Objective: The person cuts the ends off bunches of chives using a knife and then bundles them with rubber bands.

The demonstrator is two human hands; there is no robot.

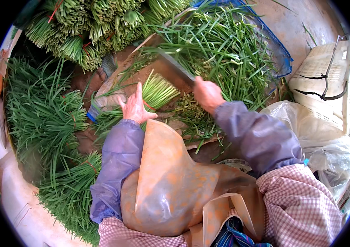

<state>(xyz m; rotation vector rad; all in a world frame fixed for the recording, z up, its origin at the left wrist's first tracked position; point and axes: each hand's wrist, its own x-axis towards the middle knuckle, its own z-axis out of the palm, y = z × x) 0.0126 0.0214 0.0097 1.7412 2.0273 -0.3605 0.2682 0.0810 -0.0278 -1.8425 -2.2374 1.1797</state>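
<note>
A bundle of leafy green stalks, likely garlic chives, tied with a red band, lies in front of me with its pale cut ends pointing up and right. My left hand rests on its near left side, fingers spread and thumb out. My right hand is closed round the handle end of a broad-bladed knife, whose blade points up and left, beyond the bundle and off it. Short stem trimmings lie between the bundle and my right hand.
Loose green leaves are heaped beyond the knife on blue-edged sheeting. Tied bundles are stacked at the upper left, and more bundles lie along the left. A white plastic basket and a clear plastic bag stand at the right.
</note>
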